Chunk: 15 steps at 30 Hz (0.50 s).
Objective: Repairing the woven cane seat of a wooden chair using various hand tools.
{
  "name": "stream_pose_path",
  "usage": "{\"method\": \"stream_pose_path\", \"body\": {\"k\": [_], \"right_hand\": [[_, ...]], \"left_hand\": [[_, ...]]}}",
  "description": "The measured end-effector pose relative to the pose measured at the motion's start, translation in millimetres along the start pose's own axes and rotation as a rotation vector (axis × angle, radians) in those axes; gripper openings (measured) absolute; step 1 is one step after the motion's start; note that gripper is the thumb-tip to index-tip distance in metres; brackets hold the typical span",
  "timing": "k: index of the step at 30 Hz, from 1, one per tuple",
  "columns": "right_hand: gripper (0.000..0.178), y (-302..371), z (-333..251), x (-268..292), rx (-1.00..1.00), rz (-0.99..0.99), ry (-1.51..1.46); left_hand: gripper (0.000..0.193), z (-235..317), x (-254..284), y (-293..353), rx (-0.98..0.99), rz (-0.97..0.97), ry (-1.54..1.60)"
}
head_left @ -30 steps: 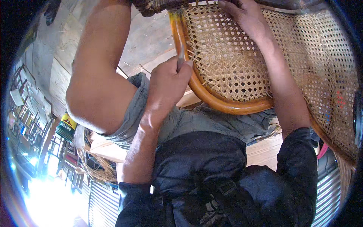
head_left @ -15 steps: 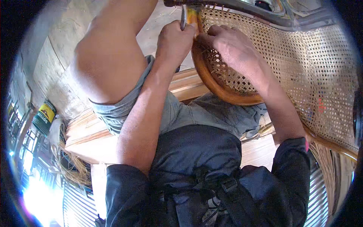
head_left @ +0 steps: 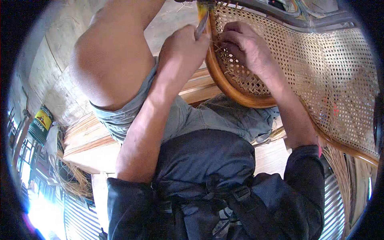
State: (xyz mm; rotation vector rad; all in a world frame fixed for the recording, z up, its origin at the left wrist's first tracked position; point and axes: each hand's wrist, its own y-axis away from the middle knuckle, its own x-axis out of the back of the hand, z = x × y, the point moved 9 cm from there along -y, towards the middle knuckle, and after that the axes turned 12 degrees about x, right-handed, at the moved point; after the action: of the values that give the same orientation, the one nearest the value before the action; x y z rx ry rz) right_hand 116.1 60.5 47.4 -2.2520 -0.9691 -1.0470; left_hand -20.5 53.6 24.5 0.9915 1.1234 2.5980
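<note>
A cane-webbed panel (head_left: 304, 60) with a rounded brown rattan frame (head_left: 232, 93) leans across my lap and to the right. My left hand (head_left: 185, 50) is closed at the outer left side of that frame, around a knife whose grey metal blade (head_left: 203, 25) sticks up beside the rattan; its handle is hidden. On the webbing just inside the frame, my right hand (head_left: 250, 46) has its fingers curled together. Short loose cane ends show by the fingertips, but what they pinch is hidden. Dark shadow covers the webbing below that hand.
A pale wooden seat (head_left: 94, 140) lies under my bent bare leg (head_left: 116, 64). At the left stand a green and yellow can (head_left: 41, 125) and a bundle of fibre strands (head_left: 74, 176). More long cane strands (head_left: 338, 172) hang at the lower right.
The knife blade has tipped over to the right, against the frame. My left hand has turned and dropped slightly; my right hand has shifted a little to the right, away from the frame.
</note>
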Motion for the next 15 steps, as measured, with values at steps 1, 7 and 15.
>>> {"method": "stream_pose_path", "body": {"k": [1,7,15], "right_hand": [[0.024,4,3,3,-0.026,0.065,-0.04],[0.023,9,10,-1,-0.096,0.198,-0.16],[0.019,11,16,-2,-0.146,0.197,-0.154]], "left_hand": [[0.033,-4,-3,7,0.034,-0.044,-0.032],[0.028,-9,-18,30,0.119,-0.165,-0.145],[0.028,-16,-30,33,0.161,-0.171,-0.176]]}}
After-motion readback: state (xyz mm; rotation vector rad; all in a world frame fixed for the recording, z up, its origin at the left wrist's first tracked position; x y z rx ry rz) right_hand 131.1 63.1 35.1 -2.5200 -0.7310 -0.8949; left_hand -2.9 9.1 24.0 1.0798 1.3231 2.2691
